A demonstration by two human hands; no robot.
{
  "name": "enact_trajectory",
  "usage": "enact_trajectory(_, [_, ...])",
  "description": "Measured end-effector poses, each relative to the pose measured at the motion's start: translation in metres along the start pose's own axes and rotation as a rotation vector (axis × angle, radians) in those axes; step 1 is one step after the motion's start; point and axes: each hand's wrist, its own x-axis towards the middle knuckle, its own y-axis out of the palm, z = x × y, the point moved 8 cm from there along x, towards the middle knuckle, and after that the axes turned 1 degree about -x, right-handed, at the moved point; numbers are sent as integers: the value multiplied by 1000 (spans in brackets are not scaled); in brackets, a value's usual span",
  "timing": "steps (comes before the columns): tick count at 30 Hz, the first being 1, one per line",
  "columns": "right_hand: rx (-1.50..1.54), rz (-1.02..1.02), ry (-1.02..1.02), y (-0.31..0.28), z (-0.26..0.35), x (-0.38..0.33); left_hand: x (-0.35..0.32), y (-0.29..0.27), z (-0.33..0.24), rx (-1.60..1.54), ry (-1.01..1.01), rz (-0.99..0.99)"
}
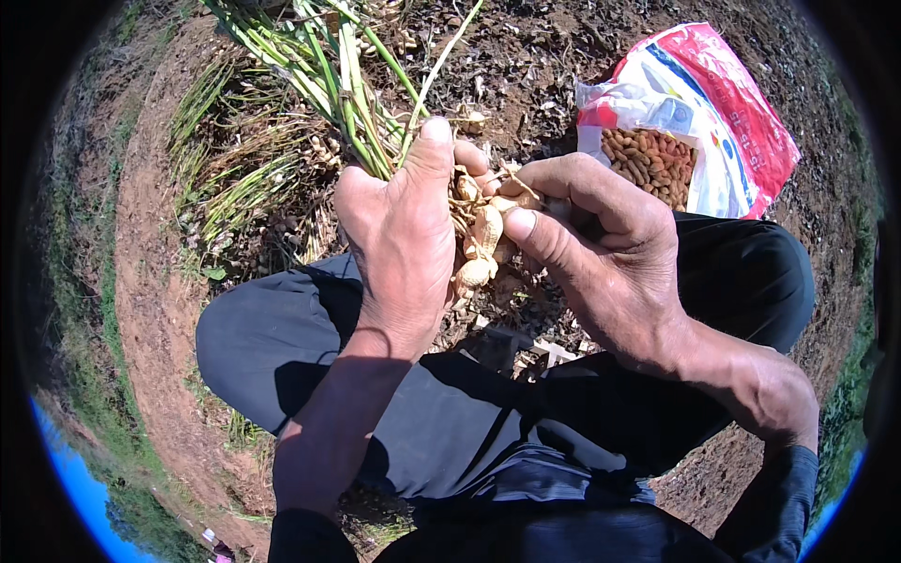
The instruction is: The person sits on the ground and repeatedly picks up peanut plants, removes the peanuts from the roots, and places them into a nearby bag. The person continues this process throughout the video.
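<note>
My left hand [408, 235] is closed round a bunch of peanut plants [347, 89], whose long green stems stick out past my thumb to the upper left. Pale peanut pods [485, 235] hang from the root end, between my two hands. With thumb and bent forefinger, my right hand [610, 253] pinches a peanut pod [511, 204] at the top of the cluster. The rest of that pod is hidden by my fingers. Both hands are above the ground in front of my crossed legs.
An open red, white and blue sack [751, 122] lies at the upper right with loose peanuts [652, 164] in its mouth. Pulled peanut plants [249, 174] are heaped at the left. My knees [272, 342] flank the brown soil and dry leaf litter [526, 56].
</note>
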Motion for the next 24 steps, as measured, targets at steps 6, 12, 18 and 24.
enact_trajectory(6, [-87, -195, 163, -44, 17, 16, 0, -26, 14, 13, -12, -52])
enact_trajectory(12, [177, 19, 504, -14, -12, 0, 2, -18, 2, -2, 16, -52])
enact_trajectory(18, [187, 59, 451, -5, -7, 6, -4, -10, 2, -34, -32, -13])
enact_trajectory(24, [-161, 30, 108, -14, 0, 17, -7, 1, 8, -1, -32, 96])
